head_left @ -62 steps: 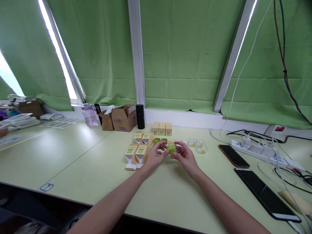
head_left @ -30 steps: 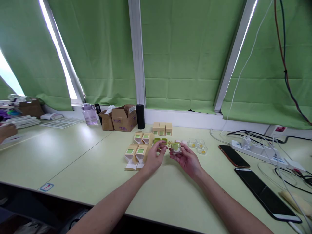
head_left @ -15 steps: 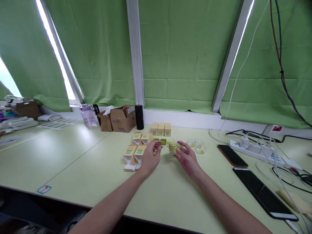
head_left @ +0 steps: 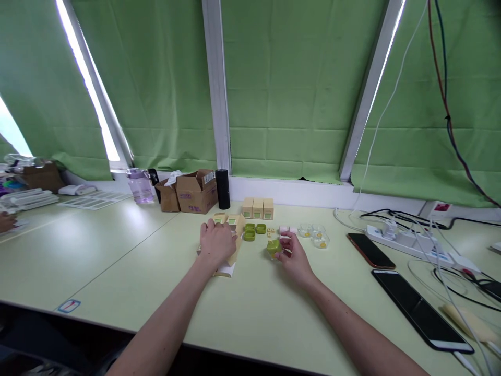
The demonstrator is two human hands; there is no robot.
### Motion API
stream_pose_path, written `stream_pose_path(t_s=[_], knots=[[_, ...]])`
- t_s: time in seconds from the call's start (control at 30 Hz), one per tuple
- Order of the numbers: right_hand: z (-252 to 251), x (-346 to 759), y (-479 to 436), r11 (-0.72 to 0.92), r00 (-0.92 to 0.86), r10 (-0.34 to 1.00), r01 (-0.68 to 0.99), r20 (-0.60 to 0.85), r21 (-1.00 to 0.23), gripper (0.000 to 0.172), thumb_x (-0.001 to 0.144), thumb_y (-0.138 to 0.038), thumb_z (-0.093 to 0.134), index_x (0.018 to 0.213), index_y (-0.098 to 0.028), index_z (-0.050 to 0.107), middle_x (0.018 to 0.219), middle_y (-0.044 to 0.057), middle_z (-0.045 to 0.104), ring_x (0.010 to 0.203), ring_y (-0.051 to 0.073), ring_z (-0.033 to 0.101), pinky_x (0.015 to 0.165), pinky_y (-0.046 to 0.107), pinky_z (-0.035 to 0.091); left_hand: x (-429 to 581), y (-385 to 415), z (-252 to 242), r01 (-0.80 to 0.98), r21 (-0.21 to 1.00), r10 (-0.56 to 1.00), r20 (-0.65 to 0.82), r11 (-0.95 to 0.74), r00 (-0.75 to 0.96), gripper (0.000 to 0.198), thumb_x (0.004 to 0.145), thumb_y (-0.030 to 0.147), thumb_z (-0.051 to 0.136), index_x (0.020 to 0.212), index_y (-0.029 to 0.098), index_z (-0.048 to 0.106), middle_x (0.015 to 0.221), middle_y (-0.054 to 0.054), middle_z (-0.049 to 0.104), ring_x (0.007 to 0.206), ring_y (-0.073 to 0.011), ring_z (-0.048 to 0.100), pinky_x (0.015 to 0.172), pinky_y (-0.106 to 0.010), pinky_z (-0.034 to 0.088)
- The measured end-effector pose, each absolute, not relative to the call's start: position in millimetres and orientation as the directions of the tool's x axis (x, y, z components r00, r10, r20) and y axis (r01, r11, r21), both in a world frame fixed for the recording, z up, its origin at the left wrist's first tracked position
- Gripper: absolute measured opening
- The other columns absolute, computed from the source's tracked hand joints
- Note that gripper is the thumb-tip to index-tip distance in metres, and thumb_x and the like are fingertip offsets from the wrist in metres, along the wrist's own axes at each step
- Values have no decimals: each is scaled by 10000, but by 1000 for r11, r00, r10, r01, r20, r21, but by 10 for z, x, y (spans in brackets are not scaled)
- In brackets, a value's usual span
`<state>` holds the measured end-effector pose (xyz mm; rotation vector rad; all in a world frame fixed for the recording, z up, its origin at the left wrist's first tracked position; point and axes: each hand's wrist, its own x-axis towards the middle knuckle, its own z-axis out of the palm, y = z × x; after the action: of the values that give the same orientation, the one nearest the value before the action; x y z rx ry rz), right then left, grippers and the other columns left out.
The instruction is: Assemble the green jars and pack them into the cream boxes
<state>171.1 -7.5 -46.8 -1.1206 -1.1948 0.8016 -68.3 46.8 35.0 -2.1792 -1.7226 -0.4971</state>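
My right hand (head_left: 294,258) is closed on a small green jar (head_left: 274,246) held low over the pale green table (head_left: 117,250). My left hand (head_left: 216,241) lies on the front tan cartons (head_left: 227,267), fingers curled over them and hiding most of them. Two more open cartons (head_left: 233,220) sit just behind it. Three green lids (head_left: 254,231) lie between my hands. Three closed tan boxes (head_left: 257,208) stand in a row further back. Small pink pieces (head_left: 288,230) and clear cups (head_left: 316,234) with yellow bits lie right of the lids.
Cardboard boxes (head_left: 191,191), a black cylinder (head_left: 223,189) and a purple bottle (head_left: 136,185) stand along the window ledge. Two phones (head_left: 418,308) (head_left: 368,249), a power strip (head_left: 410,240) and cables lie on the right. Another person's hand (head_left: 6,221) shows at the far left edge.
My left hand let go near the jar and moved left onto the front cartons. My right hand lowered the jar toward the table. The view shifted slightly.
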Motion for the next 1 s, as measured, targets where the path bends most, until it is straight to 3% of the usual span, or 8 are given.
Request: stream_pose_path(t_s=[0.23, 0.43, 0.6, 0.8, 0.9, 1.0], knots=[[-498, 1753, -81, 282, 145, 936, 236, 321, -930, 516, 699, -196, 695, 1185, -275, 542, 1102, 46, 667, 955, 211, 707, 876, 385, 584, -599, 348, 391, 980, -64, 936, 290, -190, 200, 603, 869, 567, 605, 1231, 86, 644, 1180, -262, 700, 1263, -435, 475, 1020, -495, 300], [-501, 1760, -110, 308, 122, 909, 446, 398, -841, 520, 719, -185, 652, 1215, -287, 531, 1106, 59, 679, 1018, 258, 692, 934, 470, 554, -592, 280, 390, 977, -109, 948, 244, -182, 204, 637, 827, 584, 670, 1255, 116, 613, 1234, -266, 667, 1250, -441, 501, 1022, -499, 300], [-451, 1747, -164, 351, 137, 845, 587, 517, -729, 572, 763, -238, 659, 1312, -289, 507, 1238, 85, 640, 1171, 297, 633, 999, 531, 511, -606, 243, 367, 976, -113, 953, 224, -184, 206, 629, 823, 521, 683, 1275, 102, 556, 1170, -258, 671, 1144, -418, 593, 1004, -485, 312], [-247, 1722, -289, 502, 115, 659, 669, 743, -548, 496, 864, -286, 631, 1341, -245, 498, 1318, 126, 586, 1250, 314, 538, 1062, 546, 468, -620, 176, 282, 966, -119, 915, 312, -228, 254, 611, 810, 268, 663, 1355, 76, 466, 1136, -235, 650, 1010, -367, 646, 937, -448, 346], [-149, 1685, -362, 555, 96, 577, 683, 811, -475, 397, 894, -273, 608, 1283, -245, 535, 1268, 118, 618, 1221, 318, 543, 1048, 548, 449, -604, 86, 315, 954, -96, 841, 454, -284, 296, 513, 849, 199, 599, 1337, 107, 472, 1132, -208, 635, 974, -335, 637, 889, -437, 365], [-72, 1609, -430, 551, 99, 576, 686, 811, -475, 259, 924, -310, 600, 1178, -260, 599, 1163, 88, 684, 1164, 316, 577, 1018, 541, 434, -516, -27, 385, 901, -64, 688, 622, -430, 372, 506, 895, 208, 574, 1377, 170, 423, 1186, -182, 619, 1040, -331, 604, 865, -441, 384]])
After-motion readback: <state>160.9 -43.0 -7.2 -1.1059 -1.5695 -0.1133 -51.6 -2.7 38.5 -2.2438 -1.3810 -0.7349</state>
